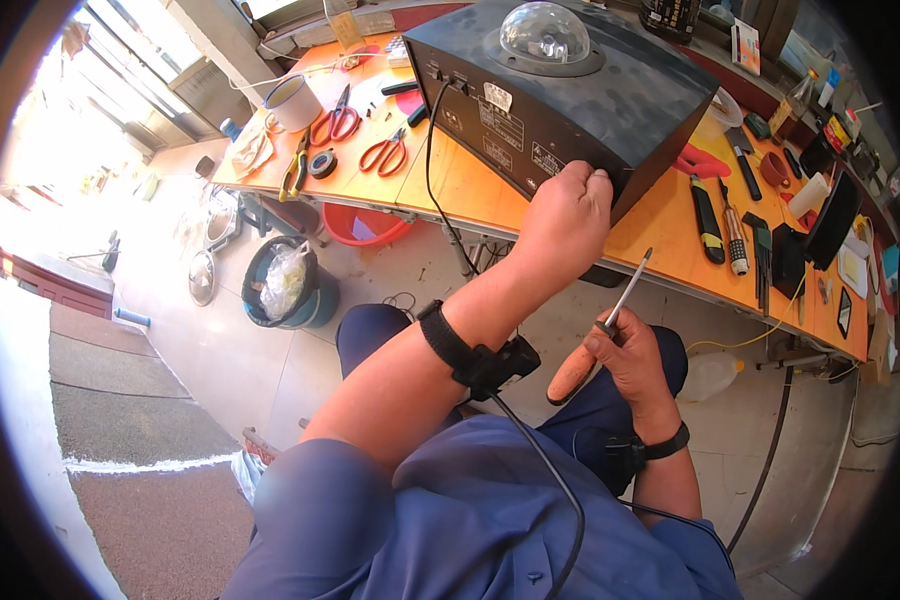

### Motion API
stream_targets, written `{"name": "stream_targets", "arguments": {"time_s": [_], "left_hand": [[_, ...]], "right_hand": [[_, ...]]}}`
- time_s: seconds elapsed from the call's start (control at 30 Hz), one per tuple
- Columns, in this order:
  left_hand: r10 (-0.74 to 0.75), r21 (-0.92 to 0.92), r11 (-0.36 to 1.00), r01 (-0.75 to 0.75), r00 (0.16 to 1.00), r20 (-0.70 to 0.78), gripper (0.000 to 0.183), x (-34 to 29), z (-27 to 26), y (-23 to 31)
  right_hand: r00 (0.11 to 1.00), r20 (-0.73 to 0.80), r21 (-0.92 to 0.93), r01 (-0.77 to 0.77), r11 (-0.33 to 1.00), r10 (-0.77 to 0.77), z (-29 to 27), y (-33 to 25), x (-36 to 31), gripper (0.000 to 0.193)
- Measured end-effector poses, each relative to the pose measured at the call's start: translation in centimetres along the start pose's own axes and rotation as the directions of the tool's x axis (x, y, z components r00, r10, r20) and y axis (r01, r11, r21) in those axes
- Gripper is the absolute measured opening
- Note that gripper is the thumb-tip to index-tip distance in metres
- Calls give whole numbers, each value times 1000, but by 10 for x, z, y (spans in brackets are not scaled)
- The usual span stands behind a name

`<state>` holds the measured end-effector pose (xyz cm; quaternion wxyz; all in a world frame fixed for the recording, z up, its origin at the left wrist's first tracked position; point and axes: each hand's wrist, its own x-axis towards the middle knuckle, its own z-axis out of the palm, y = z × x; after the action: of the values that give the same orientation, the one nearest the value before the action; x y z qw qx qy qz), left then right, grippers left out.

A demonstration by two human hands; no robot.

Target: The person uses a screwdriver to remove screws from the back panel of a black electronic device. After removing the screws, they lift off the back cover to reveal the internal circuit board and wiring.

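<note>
A large black metal box (560, 105) with a clear dome (545, 35) on its top stands on the wooden workbench. My left hand (570, 220) is closed at the box's near right corner, fingertips bunched against its labelled side panel. What those fingers hold, if anything, is hidden. Lower down, above my lap, my right hand (632, 355) grips a screwdriver (575, 372) by its worn orange-brown handle. The screwdriver's shaft slants up and right, its tip apart from the box. A black cord (430, 150) runs from the box's side down past the bench edge.
Left on the bench (430, 195) lie red-handled scissors (383, 155), yellow-black pliers (296, 168), black tape (321, 164) and a mug (292, 104). At right are a utility knife (708, 222) and a soldering iron (735, 235). A lined bin (290, 285) and red basin (365, 224) stand below.
</note>
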<state>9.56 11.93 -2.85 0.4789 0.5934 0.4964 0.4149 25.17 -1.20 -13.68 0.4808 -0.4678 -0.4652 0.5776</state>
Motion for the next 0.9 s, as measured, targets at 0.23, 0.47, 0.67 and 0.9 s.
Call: {"name": "stream_targets", "arguments": {"time_s": [0.23,0.47,0.67,0.9], "left_hand": [[114,-6,993,-115,993,-42,35,-5,-1,3],[-101,-165,979,117,989,105,33,-5,-6,8],[35,-143,989,-33,999,16,34,-10,-2,10],[-113,-300,941,159,980,164,25,-9,-8,13]], "right_hand": [[999,28,-27,-27,999,28,-2,-2,1,28],[999,44,9,-19,1000,19,0,-5,3,28],[999,40,9,-27,1000,27,3,-7,3,29],[1000,11,14,-13,1000,13,3,-5,5,27]]}}
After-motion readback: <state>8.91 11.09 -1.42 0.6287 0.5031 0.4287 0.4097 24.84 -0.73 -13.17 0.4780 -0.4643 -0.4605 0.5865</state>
